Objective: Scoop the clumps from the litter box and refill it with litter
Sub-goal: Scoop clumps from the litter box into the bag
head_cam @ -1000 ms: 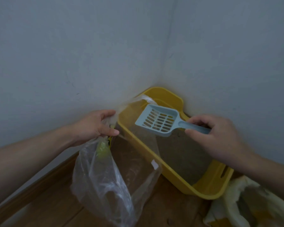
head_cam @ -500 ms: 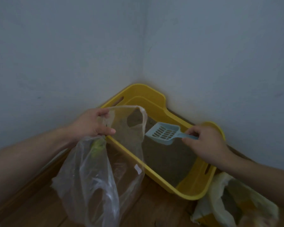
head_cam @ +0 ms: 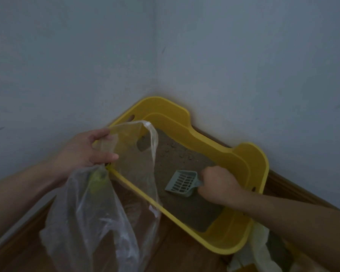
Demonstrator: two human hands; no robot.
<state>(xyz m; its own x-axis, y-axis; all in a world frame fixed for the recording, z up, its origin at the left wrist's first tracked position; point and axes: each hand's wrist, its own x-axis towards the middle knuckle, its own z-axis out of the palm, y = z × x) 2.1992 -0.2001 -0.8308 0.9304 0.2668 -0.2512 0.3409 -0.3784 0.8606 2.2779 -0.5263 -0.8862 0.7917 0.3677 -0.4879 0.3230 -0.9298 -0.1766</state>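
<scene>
Down from the air above the box, our right hand [head_cam: 218, 186] has lowered the blue scoop [head_cam: 182, 183] until its slotted blade lies at the surface of the litter [head_cam: 186, 209]; we grip the handle in a closed fist. Nearest us, the clear plastic bag [head_cam: 90, 222] hangs over the wooden floor [head_cam: 171, 250], and a crumpled white sack [head_cam: 249, 256] sits at the box's near corner. Our left hand [head_cam: 86, 152] pinches the bag's rim, holding its mouth open over the near wall of the yellow litter box [head_cam: 251, 169], which sits in the room's corner. Small clumps [head_cam: 178, 152] show farther back. We judge it best to slide the blade shallowly under them, lift, shake loose grains through the slots, and keep the bag mouth close.
</scene>
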